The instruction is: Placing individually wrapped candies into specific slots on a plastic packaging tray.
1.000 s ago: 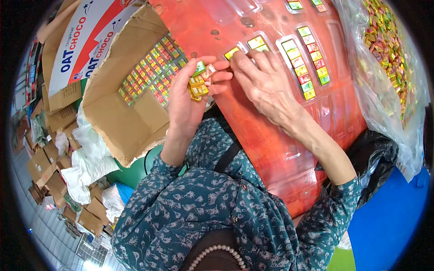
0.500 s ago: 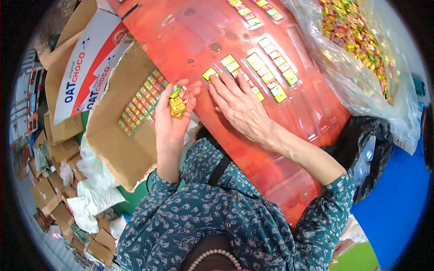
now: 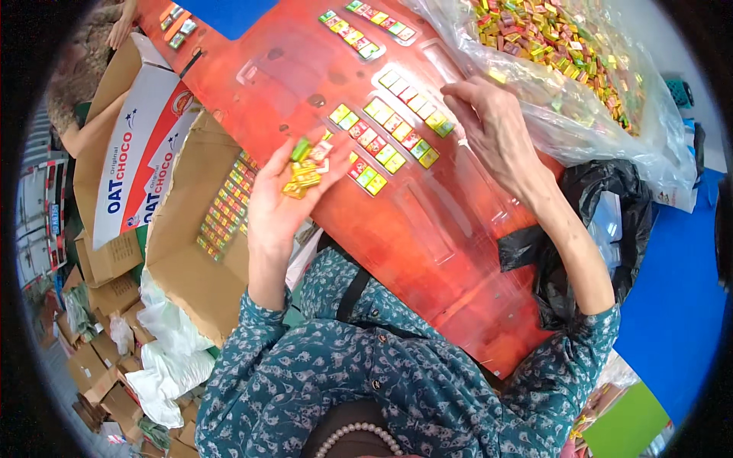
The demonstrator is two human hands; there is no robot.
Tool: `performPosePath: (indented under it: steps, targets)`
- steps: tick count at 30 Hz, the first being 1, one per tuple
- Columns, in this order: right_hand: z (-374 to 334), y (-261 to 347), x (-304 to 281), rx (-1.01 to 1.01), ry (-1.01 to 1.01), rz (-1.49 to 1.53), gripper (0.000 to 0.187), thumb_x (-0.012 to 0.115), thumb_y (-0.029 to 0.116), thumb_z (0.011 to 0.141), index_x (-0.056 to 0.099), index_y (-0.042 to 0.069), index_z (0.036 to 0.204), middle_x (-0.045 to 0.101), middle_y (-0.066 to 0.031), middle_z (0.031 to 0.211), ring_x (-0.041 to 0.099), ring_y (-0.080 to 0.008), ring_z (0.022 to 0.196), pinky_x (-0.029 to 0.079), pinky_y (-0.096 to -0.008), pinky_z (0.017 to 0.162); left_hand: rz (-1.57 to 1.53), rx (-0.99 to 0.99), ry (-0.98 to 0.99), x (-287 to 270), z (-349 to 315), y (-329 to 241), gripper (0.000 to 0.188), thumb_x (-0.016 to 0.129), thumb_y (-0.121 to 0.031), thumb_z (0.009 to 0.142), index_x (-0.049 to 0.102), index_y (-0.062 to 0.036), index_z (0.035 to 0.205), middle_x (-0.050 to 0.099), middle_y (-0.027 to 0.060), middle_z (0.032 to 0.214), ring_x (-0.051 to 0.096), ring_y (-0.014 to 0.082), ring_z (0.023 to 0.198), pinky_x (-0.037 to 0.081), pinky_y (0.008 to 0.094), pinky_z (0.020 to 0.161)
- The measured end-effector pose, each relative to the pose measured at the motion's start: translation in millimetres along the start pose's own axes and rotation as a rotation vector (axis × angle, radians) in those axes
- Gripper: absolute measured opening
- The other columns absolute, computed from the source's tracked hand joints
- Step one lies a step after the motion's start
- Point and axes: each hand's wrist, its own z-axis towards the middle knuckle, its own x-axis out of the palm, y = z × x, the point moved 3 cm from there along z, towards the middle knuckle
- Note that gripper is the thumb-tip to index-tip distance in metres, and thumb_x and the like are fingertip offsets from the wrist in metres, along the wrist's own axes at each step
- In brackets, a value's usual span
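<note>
My left hand (image 3: 294,183) is palm up beside the table's near left edge, its fingers loosely cupped around several small wrapped sweets (image 3: 304,174) in yellow, green and red. To the right, my right hand (image 3: 500,133) hovers over the table near the large bag, fingers bent and apart with nothing visible in them. Between the hands, clear plastic trays (image 3: 435,223) lie on the red table (image 3: 405,267). Three strips are filled with rows of wrapped sweets (image 3: 397,128); the nearest row is partly covered by my left fingers.
A large clear bag (image 3: 527,95) of loose sweets lies at the far right. At the left stands an open cardboard box (image 3: 191,282) with packed rows of sweets inside. A black bag (image 3: 588,183) hangs at the right edge. More filled trays (image 3: 351,34) lie farther back.
My right hand has lifted off the nearest row and moved right, toward the large bag. My left hand still carries the sweets, and the view has shifted.
</note>
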Motion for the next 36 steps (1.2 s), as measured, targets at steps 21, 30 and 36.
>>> performPosePath:
  steps: [21, 30, 36]
  targets:
    - [12.3, -41.1, 37.3, -0.09, 0.005, -0.016, 0.017, 0.05, 0.0, 0.078, 0.059, -0.002, 0.092, 0.055, -0.0208, 0.093, 0.054, -0.0368, 0.092, 0.044, -0.0429, 0.076, 0.233, -0.152, -0.056, 35.5, 90.0, 4.7, 0.035, 0.053, -0.017, 0.093, 0.05, 0.0079, 0.118, 0.054, 0.0285, 0.117, 0.058, 0.0363, 0.106, 0.058, 0.0365, 0.079]
    - [41.3, -6.2, 28.6, -0.162, -0.019, 0.27, 0.024, 0.063, 0.02, 0.082, 0.064, 0.0, 0.095, 0.058, -0.0162, 0.079, 0.057, -0.0311, 0.071, 0.045, -0.0402, 0.064, 0.366, -0.211, -0.016, 44.7, 98.3, 25.5, 0.026, 0.057, -0.015, 0.091, 0.056, 0.0003, 0.111, 0.063, 0.0123, 0.102, 0.064, 0.0266, 0.091, 0.057, 0.0457, 0.077]
    - [47.7, -23.1, 25.7, 0.154, 0.293, 0.54, 0.017, 0.065, 0.012, 0.08, 0.063, -0.002, 0.09, 0.062, -0.0095, 0.075, 0.06, -0.0158, 0.069, 0.047, -0.0316, 0.061, 0.192, -0.311, 0.151, 45.7, 116.2, 28.2, 0.033, 0.047, -0.023, 0.096, 0.05, 0.0026, 0.116, 0.061, 0.0161, 0.106, 0.064, 0.0292, 0.091, 0.058, 0.0463, 0.074]
